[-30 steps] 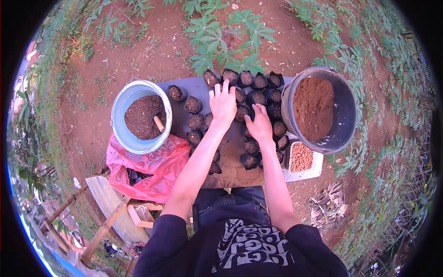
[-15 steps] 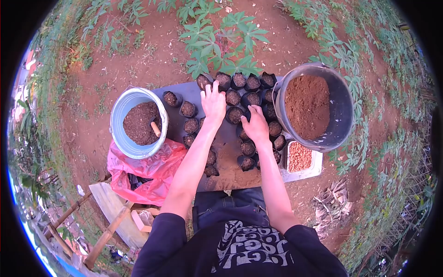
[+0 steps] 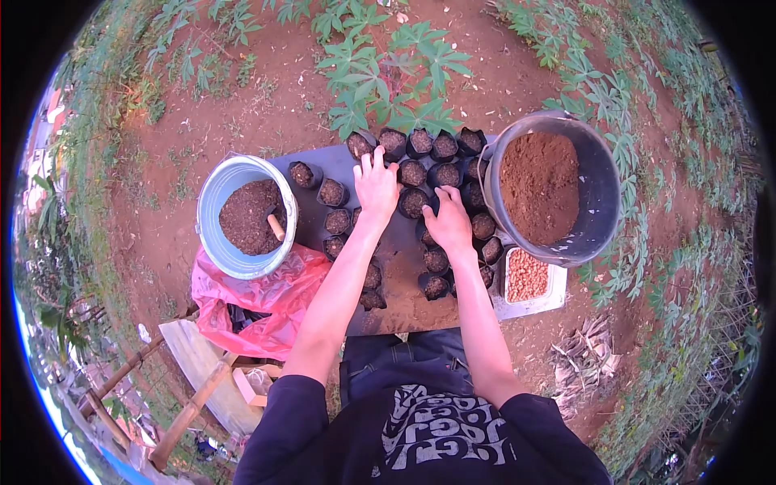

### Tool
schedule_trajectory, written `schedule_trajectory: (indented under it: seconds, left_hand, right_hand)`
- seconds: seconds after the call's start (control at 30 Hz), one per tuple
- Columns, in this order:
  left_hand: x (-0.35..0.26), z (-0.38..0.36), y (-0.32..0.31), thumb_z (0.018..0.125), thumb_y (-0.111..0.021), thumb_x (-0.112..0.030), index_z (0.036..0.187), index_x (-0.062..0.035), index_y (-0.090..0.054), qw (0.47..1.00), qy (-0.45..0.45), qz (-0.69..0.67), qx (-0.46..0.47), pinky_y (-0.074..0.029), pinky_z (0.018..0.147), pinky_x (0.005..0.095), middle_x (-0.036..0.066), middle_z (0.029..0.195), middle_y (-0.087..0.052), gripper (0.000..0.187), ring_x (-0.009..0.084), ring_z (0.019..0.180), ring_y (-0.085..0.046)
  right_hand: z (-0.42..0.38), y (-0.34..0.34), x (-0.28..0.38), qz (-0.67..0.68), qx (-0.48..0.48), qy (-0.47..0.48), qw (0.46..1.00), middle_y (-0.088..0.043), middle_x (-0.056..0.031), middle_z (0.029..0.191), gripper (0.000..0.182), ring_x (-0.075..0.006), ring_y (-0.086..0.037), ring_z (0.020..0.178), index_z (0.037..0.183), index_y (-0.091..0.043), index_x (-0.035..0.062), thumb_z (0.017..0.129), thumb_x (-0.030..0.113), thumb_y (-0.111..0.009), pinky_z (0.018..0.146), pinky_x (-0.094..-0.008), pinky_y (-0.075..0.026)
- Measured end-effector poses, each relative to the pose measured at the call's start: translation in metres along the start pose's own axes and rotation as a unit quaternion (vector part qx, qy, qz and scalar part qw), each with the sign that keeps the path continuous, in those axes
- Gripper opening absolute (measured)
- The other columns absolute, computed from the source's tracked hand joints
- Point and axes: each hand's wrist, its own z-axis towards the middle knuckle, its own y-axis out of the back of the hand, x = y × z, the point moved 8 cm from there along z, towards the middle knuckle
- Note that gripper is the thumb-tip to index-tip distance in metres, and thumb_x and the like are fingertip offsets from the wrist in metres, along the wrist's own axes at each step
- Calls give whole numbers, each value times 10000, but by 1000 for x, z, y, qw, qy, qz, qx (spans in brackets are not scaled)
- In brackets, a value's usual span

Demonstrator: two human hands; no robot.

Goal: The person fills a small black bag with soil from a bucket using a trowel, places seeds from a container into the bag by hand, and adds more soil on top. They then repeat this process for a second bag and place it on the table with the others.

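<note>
My left hand (image 3: 377,183) is over the middle of the dark table (image 3: 396,234), fingers apart and pointing away from me, just below the back row of black soil-filled bags. Nothing shows in it. Beside a soil-filled bag (image 3: 413,202), my right hand (image 3: 448,217) has its fingers spread, with the tips near the bags around it. Whether those fingertips touch a bag cannot be made out. Several more soil-filled bags, such as one at the left (image 3: 305,175), stand on the table on both sides of my hands.
A light blue bucket (image 3: 207,202) of dark soil with a wooden-handled tool stands left, above a red plastic bag (image 3: 267,303). At the right are a dark bucket (image 3: 602,186) of brown soil and a white tray (image 3: 556,287) of seeds. Leafy plants (image 3: 396,69) grow behind the table.
My left hand has drawn back slightly toward me, away from the back row, and its fingers are a little more spread. My right hand has hardly moved.
</note>
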Motion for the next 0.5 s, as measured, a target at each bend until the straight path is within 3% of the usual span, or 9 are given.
schedule_trajectory:
  seconds: [0.1, 0.2, 0.37, 0.4, 0.5]
  left_hand:
    - [4, -6, 4, 677, -843, -191, 1154, -199, -697, 999, 8, -20, -23, -399, 956, 422, 45, 1310, -491, 498, 260, 1214, -464]
    - [5, -16, 22, 715, -768, -118, 1198, -174, -647, 994, -17, -73, -80, -402, 947, 421, 65, 1292, -512, 501, 265, 1193, -493]
    - [31, -34, 47, 717, -836, -241, 1220, -163, -586, 988, 51, -114, -94, -393, 975, 465, 82, 1255, -518, 568, 288, 1183, -496]
    - [37, -44, 58, 726, -830, -228, 1161, -152, -598, 984, 62, -117, -121, -412, 947, 454, 82, 1222, -539, 499, 291, 1139, -519]
    - [56, -82, 59, 758, -805, -200, 953, -106, -646, 976, 81, -185, -87, -464, 839, 423, 63, 997, -628, 268, 276, 946, -597]
  right_hand:
    - [-10, 7, 6, 11, -11, 17, 1000, -463, -113, 1421, 477, -360, -596, 1153, 1286, -556, -13, 884, 225, -654, 944, -450, -504]
    - [-24, 12, 6, 46, -23, 25, 998, -508, -136, 1374, 436, -286, -667, 907, 1266, -585, -13, 877, 166, -665, 863, -394, -528]
    - [-70, 26, 11, 111, -13, 36, 993, -576, -104, 1268, 305, -290, -661, 845, 1169, -633, 43, 886, 155, -650, 831, -409, -531]
    - [-82, 28, 13, 118, -21, 47, 992, -594, -103, 1237, 279, -282, -660, 812, 1147, -642, 47, 887, 147, -648, 819, -404, -532]
    - [-113, 16, 7, 97, -9, 69, 993, -628, -112, 1120, 226, -304, -655, 890, 1097, -653, 56, 888, 142, -642, 825, -409, -532]
